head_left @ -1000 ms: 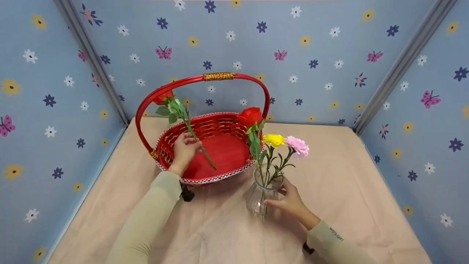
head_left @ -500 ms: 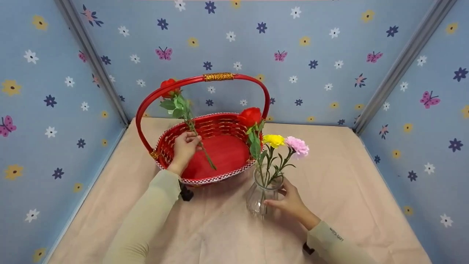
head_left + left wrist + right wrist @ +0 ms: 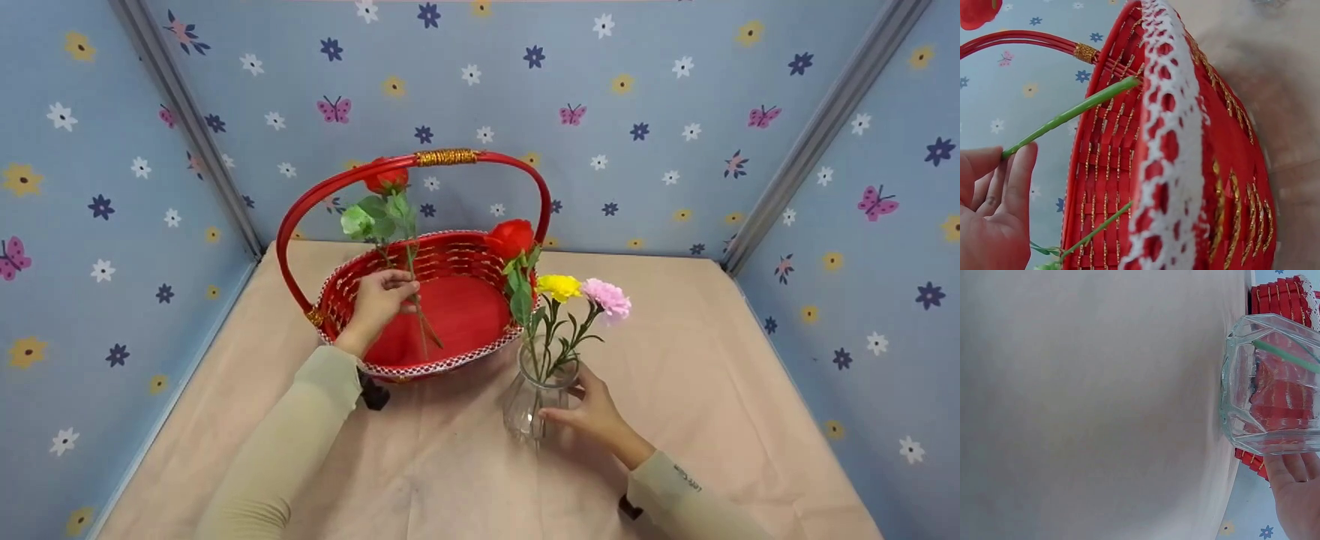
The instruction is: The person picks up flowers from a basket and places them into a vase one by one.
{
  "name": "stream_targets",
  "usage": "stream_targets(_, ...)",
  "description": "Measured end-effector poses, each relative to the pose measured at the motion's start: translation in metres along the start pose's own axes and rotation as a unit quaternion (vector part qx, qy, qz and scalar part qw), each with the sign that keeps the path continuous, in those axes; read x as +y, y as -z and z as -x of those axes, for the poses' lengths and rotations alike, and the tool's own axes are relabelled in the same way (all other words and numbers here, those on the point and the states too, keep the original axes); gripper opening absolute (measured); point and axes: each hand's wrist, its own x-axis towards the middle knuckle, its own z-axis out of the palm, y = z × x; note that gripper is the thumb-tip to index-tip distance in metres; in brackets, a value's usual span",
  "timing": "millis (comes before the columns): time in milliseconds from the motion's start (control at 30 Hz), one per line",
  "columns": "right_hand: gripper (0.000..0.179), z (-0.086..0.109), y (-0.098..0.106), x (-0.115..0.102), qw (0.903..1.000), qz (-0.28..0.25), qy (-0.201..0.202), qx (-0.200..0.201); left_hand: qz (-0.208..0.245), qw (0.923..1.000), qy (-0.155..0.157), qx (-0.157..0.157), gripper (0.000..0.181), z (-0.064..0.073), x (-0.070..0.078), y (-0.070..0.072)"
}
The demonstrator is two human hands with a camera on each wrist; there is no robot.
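- Pinching a green stem (image 3: 1072, 115) between thumb and fingers, the left hand (image 3: 380, 297) holds a red rose (image 3: 387, 181) over the red woven basket (image 3: 431, 369), bloom uppermost, just behind the arched handle (image 3: 448, 157) in the head view.
- Beside that rose is a pale green flower (image 3: 357, 223); its thinner stem crosses the rose's, and I cannot tell whether the left hand holds it too.
- Curled around the side of a clear glass vase (image 3: 527, 405), the right hand (image 3: 596, 412) grips it, thumb in front.
- The vase stands upright on the pinkish cloth (image 3: 450, 480), near the basket's right end.
- In the vase are a second red rose (image 3: 512, 238), leaning toward the basket, a yellow flower (image 3: 559, 287) and a pink flower (image 3: 607, 299).
- Behind everything rises a blue wall (image 3: 510, 30) printed with flowers and butterflies.
- Both arms wear pale sleeves (image 3: 281, 442).
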Motion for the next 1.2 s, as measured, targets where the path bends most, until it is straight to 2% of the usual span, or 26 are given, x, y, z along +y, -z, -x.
stream_targets(133, 0.067, 0.001, 0.001, -0.014, 0.9999, 0.009, 0.012, 0.000, -0.004, 0.9998, 0.005, -0.018, 0.024, 0.002, 0.001, 0.000)
stream_targets(300, 0.064, 0.003, 0.005, -0.036, 0.9998, 0.002, 0.014, -0.011, -0.017, 0.9994, -0.004, -0.030, 0.021, 0.001, 0.003, 0.002)
stream_targets(433, 0.065, 0.003, 0.005, -0.038, 0.9998, -0.009, 0.001, -0.015, -0.030, 0.9990, -0.008, -0.034, 0.020, 0.001, 0.007, 0.005)
stream_targets(633, 0.065, 0.003, 0.005, -0.037, 0.9999, -0.010, -0.006, -0.012, -0.006, 0.9987, -0.004, -0.050, 0.021, 0.003, 0.014, 0.005)
stream_targets(833, 0.065, 0.003, 0.005, -0.037, 0.9998, -0.016, -0.006, -0.009, -0.014, 0.9947, -0.007, -0.101, 0.024, 0.007, 0.019, 0.000)
stream_targets(1000, 0.066, 0.003, 0.005, -0.036, 0.9998, -0.015, -0.007, -0.008, -0.023, 0.9888, -0.014, -0.147, 0.019, 0.010, 0.019, -0.001)
stream_targets(1200, 0.065, 0.003, 0.004, -0.035, 0.9998, -0.019, -0.009, -0.007, -0.031, 0.9829, -0.016, -0.181, 0.014, 0.013, 0.019, 0.000)
